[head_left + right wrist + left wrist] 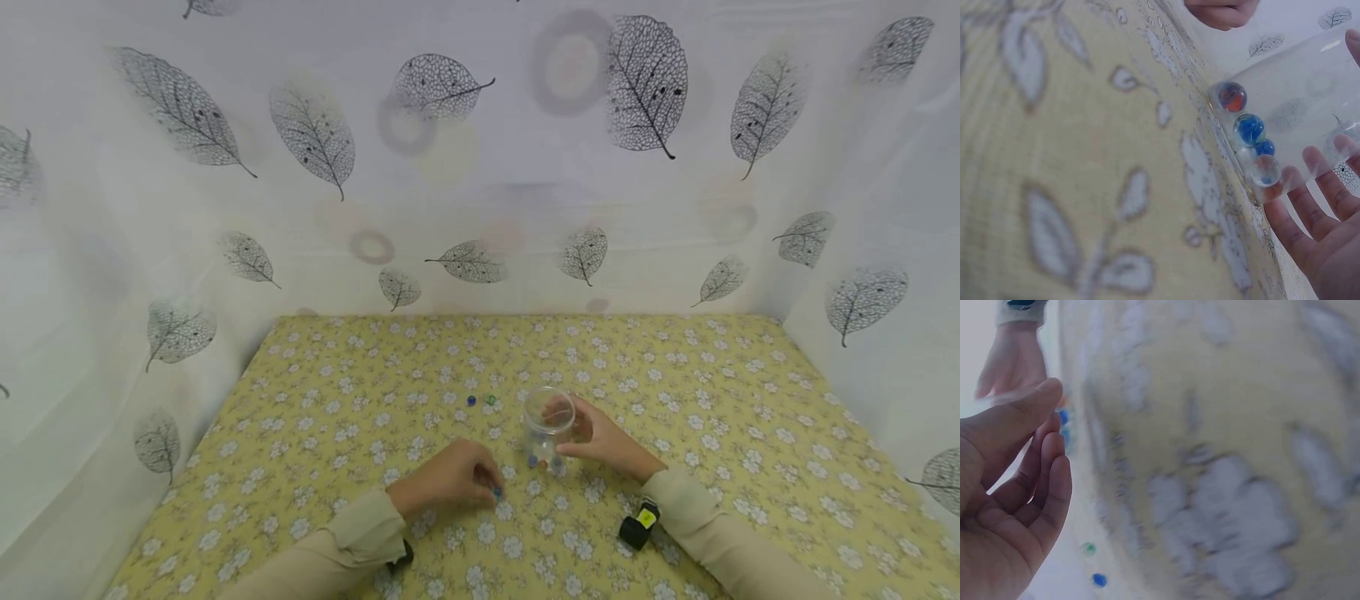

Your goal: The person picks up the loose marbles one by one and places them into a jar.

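Observation:
My left hand (452,475) pinches a small blue marble (497,492) between thumb and fingertips, low over the cloth and left of a clear jar (536,425). In the left wrist view, the fingers hide that marble. My right hand (609,442) holds the open-topped jar from its right side, and it stands upright. Several marbles lie in its bottom. Among them the right wrist view shows a red-and-blue marble (1232,97), a blue swirled marble (1249,129) and a clear marble (1265,170).
Beyond the hands, a dark blue marble (471,401) and a green marble (491,400) lie side by side on the yellow flowered tablecloth (337,433). White leaf-printed curtains (480,192) enclose the table at the back and both sides.

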A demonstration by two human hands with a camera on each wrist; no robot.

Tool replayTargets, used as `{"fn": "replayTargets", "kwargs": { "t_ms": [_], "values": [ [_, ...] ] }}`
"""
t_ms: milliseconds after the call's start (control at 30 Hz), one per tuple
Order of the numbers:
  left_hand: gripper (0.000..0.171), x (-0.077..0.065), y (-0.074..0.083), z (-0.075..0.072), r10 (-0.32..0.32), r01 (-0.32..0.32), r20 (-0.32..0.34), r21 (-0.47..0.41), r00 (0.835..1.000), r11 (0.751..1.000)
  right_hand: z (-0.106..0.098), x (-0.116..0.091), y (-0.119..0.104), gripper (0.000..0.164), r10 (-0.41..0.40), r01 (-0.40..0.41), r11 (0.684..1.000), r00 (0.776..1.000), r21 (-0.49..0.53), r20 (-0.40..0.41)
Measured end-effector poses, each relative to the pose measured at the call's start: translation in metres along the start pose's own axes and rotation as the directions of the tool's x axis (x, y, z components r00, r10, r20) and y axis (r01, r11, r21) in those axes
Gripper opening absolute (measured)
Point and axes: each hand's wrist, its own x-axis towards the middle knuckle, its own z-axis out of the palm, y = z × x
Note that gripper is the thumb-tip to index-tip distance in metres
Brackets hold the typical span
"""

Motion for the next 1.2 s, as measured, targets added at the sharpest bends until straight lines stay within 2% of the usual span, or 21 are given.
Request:
{"fn": "replayTargets", "kwargs": {
  "t_ms": [133, 267, 533, 633, 833, 1000, 1200],
  "values": [
    [0.01, 0.001, 0.004, -0.01, -0.012, 0.01, -0.077, -0.018, 0.997, 1.0, 0.0, 0.0, 0.0, 0.058, 0.006, -0.006, 1.0, 1.0, 0.008, 0.004],
    [0.012, 0.001, 0.012, -0.019, -0.004, 0.005, -0.161, 0.006, 0.987, 1.0, 0.0, 0.0, 0.001, 0.059, 0.014, -0.014, 1.0, 1.0, 0.003, 0.005],
    [0.019, 0.005, 0.021, -0.036, 0.057, -0.058, -0.303, 0.004, 0.951, 0.998, -0.001, 0.002, 0.0, 0.058, 0.003, -0.003, 1.0, 1.0, -0.005, 0.008],
    [0.019, 0.008, 0.026, -0.041, 0.054, -0.062, -0.345, -0.011, 0.937, 0.998, -0.001, 0.003, -0.001, 0.058, 0.013, -0.013, 1.0, 1.0, -0.003, 0.005],
    [0.02, 0.014, 0.039, -0.048, 0.014, -0.037, -0.402, -0.05, 0.916, 0.998, -0.002, 0.003, -0.001, 0.057, 0.03, -0.03, 0.999, 1.0, -0.025, -0.006],
    [0.019, 0.018, 0.048, -0.051, 0.044, -0.063, -0.429, -0.03, 0.902, 0.998, -0.002, 0.003, -0.001, 0.058, 0.033, -0.033, 0.999, 0.999, -0.024, -0.004],
    [0.02, 0.021, 0.058, -0.052, 0.08, -0.095, -0.431, -0.012, 0.899, 0.995, -0.002, 0.002, -0.002, 0.061, 0.032, -0.032, 0.999, 0.999, -0.015, 0.006]
  ]
}}
